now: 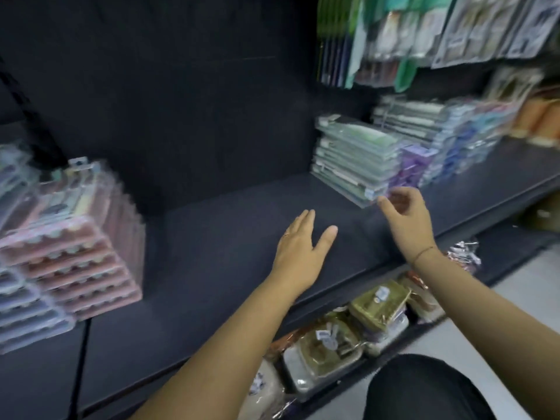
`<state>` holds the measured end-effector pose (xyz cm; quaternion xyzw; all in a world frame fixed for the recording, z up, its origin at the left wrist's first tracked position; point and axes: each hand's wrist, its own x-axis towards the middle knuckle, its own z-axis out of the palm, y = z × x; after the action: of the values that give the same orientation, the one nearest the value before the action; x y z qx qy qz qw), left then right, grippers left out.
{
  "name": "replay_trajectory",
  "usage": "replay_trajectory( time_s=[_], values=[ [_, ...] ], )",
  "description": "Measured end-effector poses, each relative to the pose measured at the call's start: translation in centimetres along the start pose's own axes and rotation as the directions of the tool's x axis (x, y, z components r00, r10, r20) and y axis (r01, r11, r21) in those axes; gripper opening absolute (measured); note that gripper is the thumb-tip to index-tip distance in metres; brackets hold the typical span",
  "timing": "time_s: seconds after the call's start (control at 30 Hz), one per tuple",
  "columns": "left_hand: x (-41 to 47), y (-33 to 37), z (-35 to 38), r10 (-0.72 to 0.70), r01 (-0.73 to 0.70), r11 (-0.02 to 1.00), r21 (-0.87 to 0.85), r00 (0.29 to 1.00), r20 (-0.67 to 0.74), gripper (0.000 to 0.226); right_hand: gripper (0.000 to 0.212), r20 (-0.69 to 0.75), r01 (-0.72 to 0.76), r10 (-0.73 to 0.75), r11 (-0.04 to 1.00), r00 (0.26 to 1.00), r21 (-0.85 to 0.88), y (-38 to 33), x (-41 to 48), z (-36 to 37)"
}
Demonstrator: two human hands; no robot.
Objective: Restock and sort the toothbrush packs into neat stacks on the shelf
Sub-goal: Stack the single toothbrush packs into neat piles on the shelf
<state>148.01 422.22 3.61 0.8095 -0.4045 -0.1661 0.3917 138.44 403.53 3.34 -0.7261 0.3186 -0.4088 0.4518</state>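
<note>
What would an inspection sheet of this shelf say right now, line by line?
Surface: dark shelf, bare stretch in the middle.
Job's things: pink stack at left; green stack at right, its lower packs jutting forward; purple stack beside it.
Clutter: nothing seen.
Hands: left hand open above the shelf; right hand at the green stack's front corner, grip unclear.
Cables: dark twisted strand upper left, blurred.
Surroundings: hanging packs above; wrapped goods below.
</note>
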Motion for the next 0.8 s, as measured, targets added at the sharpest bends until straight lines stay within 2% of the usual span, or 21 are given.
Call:
replay_trajectory(
  time_s=[0.1,0.17,0.23,0.33,0.47,0.63,0.8],
  values=[
    [3.5,2.0,2.7,-0.037,0.042,0.994,-0.098,0.997,0.061,0.070,0.047,0.022,-0.094,0.096,0.994,0.995,-0.056,1.6,2.3,-1.5],
    [5.3,2.8,3.9,-0.057,0.060,0.997,-0.038,0.995,0.077,0.071,0.054,0.096,-0.135,0.148,0.983,0.984,-0.126,2.6,3.6,-1.5],
    [6.8,3.5,4.5,-0.078,0.077,0.997,0.016,0.993,0.093,0.071,0.051,0.121,-0.138,0.165,0.969,0.979,-0.207,3.7,4.7,-1.3],
    [8.4,4.0,5.1,-0.117,0.118,0.993,-0.003,0.987,0.112,0.074,0.048,0.153,-0.125,0.165,0.962,0.974,-0.241,4.7,5.7,-1.4],
    [10.3,4.0,6.1,-0.143,0.147,0.989,-0.028,0.984,0.102,0.079,0.059,0.233,-0.078,0.129,0.973,0.964,-0.218,5.2,6.2,-1.7],
    [12.0,4.1,7.3,-0.171,0.172,0.968,-0.186,0.985,0.019,0.090,0.056,0.275,-0.049,0.097,0.983,0.956,-0.177,5.6,6.4,-1.7],
    [12.1,3.9,8.0,-0.162,0.152,0.968,-0.202,0.986,-0.035,0.093,0.052,0.270,0.003,0.040,0.987,0.962,-0.159,5.5,6.1,-1.6]
  ],
)
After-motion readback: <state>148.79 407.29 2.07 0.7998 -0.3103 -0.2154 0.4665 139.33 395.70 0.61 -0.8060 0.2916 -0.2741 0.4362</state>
